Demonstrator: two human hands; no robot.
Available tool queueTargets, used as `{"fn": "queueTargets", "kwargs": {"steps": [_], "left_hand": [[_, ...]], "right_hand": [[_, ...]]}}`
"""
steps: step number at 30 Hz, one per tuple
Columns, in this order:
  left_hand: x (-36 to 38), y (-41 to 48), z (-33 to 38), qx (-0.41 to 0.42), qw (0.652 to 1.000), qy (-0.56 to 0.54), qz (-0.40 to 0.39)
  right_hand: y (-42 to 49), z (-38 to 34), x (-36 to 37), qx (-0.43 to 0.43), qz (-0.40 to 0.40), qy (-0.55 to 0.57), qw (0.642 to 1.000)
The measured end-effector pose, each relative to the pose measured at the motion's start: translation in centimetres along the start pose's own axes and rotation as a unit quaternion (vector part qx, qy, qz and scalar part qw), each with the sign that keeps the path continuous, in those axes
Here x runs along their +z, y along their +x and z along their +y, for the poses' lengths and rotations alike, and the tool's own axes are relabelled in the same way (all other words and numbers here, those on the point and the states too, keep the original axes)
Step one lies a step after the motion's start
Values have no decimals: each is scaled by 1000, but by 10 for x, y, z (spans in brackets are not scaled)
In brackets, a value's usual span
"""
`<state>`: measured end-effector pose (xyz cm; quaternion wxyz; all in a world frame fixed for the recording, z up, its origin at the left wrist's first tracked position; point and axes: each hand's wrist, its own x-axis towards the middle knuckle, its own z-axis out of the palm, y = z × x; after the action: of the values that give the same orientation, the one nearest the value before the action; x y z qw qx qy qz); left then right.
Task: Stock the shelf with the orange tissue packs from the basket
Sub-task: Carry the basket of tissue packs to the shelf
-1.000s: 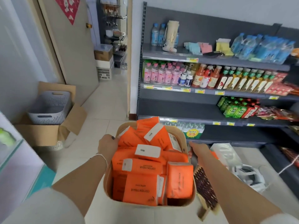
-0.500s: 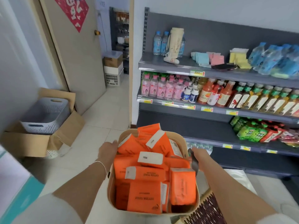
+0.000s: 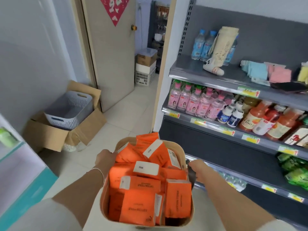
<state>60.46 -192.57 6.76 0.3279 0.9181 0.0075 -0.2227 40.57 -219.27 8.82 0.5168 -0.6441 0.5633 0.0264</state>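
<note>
On your far left the cardboard box point(image 3: 46, 135) with the grey tub point(image 3: 70, 110) in it sits on the floor, well apart from your load; give it no attention. Your left hand point(image 3: 105, 160) has its grip closed over the left rim of the basket point(image 3: 103, 204), fingers curled on the edge. The basket hangs in the air between your two arms, and the orange tissue packs point(image 3: 141, 205) are all inside it, heaped loosely above the rim, some flat and some on end. None is on the shelf point(image 3: 200, 70) yet. Your right hand point(image 3: 199, 169) has its grip wrapped round a dark handle point(image 3: 191, 174) at the basket's right side.

The step in hand looks like carrying the load up to the shelving. Hold the basket level, because the topmost packs lean against each other and could slide out if it tips towards the far edge. The tier below the pink-capped bottles point(image 3: 191, 100) shows a bare stretch point(image 3: 225, 152) just to the right of the basket, the likeliest spot for the packs. Bring the basket close beside it and give it firm support before you free either hand; one hand alone on a full, soft-sided basket would probably let it sag. Then lift from the top of the heap first.
</note>
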Motion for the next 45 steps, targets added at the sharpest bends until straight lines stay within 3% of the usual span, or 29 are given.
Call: {"fn": "queueTargets", "kwargs": {"steps": [3, 7, 16, 25, 36, 45], "left_hand": [[-4, 24, 14, -8, 1000, 5, 9], [-8, 44, 20, -20, 1000, 0, 22], [-19, 52, 19, -54, 996, -55, 52], [-34, 54, 45, -127, 982, -61, 127], [20, -4, 38, -236, 922, -161, 262], [39, -33, 49, -299, 888, -179, 301]], "right_hand": [[22, -20, 14, -5, 16, -43, 999], [39, -36, 22, 34, -24, -35, 999], [72, -81, 50, -13, -67, -32, 997], [137, -121, 63, -61, -186, -94, 976], [151, -156, 56, -146, -248, -159, 944], [164, -150, 54, -150, -307, -186, 921]]}}
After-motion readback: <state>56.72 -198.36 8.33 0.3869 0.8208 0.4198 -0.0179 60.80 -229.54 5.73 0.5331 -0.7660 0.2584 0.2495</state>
